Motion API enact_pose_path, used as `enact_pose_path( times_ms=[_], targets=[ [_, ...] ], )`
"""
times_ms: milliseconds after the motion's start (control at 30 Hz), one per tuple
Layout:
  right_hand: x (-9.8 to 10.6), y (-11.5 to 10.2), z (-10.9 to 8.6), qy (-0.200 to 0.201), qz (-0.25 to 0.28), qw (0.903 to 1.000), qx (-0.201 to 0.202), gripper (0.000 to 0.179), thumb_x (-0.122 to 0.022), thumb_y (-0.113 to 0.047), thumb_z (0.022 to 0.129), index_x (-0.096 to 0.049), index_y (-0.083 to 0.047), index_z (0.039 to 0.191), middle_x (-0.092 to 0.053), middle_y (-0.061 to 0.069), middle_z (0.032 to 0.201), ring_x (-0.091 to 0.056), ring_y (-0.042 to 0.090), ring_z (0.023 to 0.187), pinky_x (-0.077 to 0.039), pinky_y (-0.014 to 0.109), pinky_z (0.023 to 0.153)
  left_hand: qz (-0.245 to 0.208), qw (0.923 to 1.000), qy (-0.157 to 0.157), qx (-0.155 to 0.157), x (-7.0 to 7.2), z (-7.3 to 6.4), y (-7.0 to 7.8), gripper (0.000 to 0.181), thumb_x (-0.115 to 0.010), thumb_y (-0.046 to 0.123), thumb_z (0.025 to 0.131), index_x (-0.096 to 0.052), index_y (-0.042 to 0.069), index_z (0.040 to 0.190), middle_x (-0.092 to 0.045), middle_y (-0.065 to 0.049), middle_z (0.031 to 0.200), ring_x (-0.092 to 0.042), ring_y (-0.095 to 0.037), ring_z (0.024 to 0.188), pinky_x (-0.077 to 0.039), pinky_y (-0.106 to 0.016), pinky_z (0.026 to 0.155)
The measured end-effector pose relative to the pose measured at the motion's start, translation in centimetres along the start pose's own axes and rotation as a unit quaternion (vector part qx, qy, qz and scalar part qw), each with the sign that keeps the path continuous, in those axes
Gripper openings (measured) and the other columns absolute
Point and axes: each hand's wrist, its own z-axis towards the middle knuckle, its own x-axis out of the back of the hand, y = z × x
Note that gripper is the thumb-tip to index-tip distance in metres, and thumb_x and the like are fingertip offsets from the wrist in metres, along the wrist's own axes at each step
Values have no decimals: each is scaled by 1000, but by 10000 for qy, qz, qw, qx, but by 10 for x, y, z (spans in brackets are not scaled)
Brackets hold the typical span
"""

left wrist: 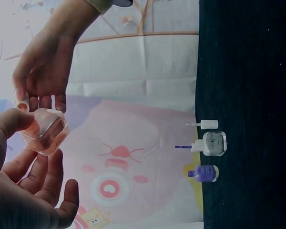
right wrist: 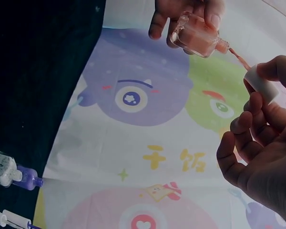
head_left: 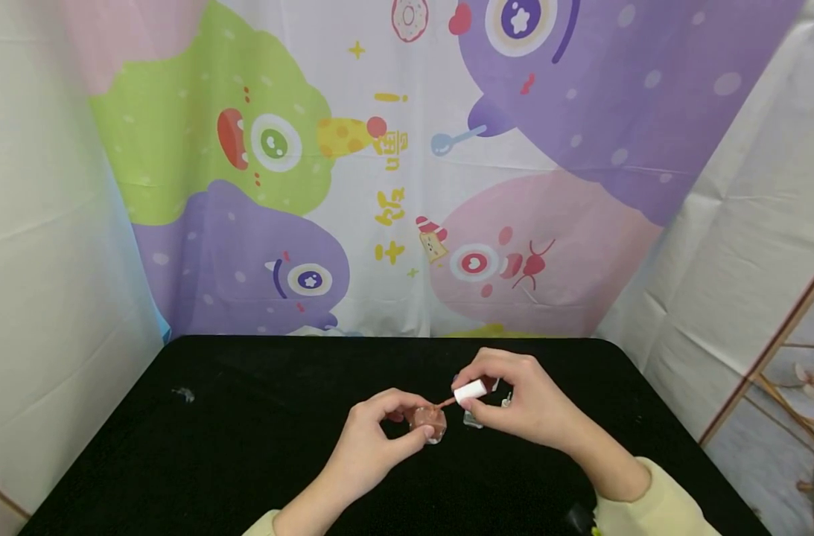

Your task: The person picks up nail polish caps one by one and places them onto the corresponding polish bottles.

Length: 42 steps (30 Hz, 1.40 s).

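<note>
My left hand [head_left: 371, 441] holds a small glass nail polish bottle [head_left: 431, 426] of pinkish-brown polish between thumb and fingers. In the right wrist view the bottle's open neck [right wrist: 222, 46] tilts toward the other hand. My right hand [head_left: 530, 398] pinches the white cap [head_left: 470, 391] of the polish brush. A thin polish-coated brush [right wrist: 240, 59] runs from that cap to the bottle, its tip at the mouth. Whether the bristles are inside the neck or against its rim, I cannot tell.
Beyond the hands on the black table [head_left: 246, 461] stand a clear polish bottle [left wrist: 215, 143] and an uncapped purple one [left wrist: 206, 173]. A white-capped brush [left wrist: 209, 124] and a purple-tipped brush [left wrist: 183, 147] lie near them. A cartoon curtain [head_left: 407, 298] hangs behind the table.
</note>
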Motion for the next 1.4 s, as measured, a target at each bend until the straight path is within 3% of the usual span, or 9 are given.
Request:
enact_pose_path(
  times_ms=[167, 533, 1167, 1400],
  targets=[
    [0, -1, 2, -65, -29, 9999, 101, 27, -74, -8, 79, -65, -27, 96, -59, -14, 87, -54, 6, 74, -48, 22, 67, 32, 9998, 6, -189, 0, 0, -2, 22, -76, 20, 78, -68, 24, 97, -65, 13, 90, -60, -6, 83, -50, -26, 80],
    [-2, -2, 4, -188, -126, 9991, 350, 25, -72, -7, 78, -66, -22, 97, -59, -13, 87, -53, 6, 73, -48, 21, 65, 28, 9997, -71, -220, -1, 0, -3, 21, -76, 20, 78, -68, 25, 97, -66, 14, 92, -60, -6, 84, -49, -26, 80],
    [-10, 3, 3, -268, 285, 9992, 18, 20, -73, -13, 81, -67, -20, 99, -61, -12, 89, -55, 11, 75, -48, 23, 62, -24, 9997, 12, -253, -5, 0, -2, 23, -77, 18, 77, -68, 23, 98, -66, 13, 89, -60, -5, 82, -50, -26, 78],
    [-14, 5, 2, -299, 758, 9966, -122, 20, -72, -14, 83, -67, -22, 101, -60, -9, 90, -56, 12, 74, -51, 25, 64, -101, 9999, 15, -90, -7, 0, 0, 23, -77, 19, 77, -67, 23, 98, -65, 14, 90, -61, -5, 81, -51, -28, 79]
  ],
)
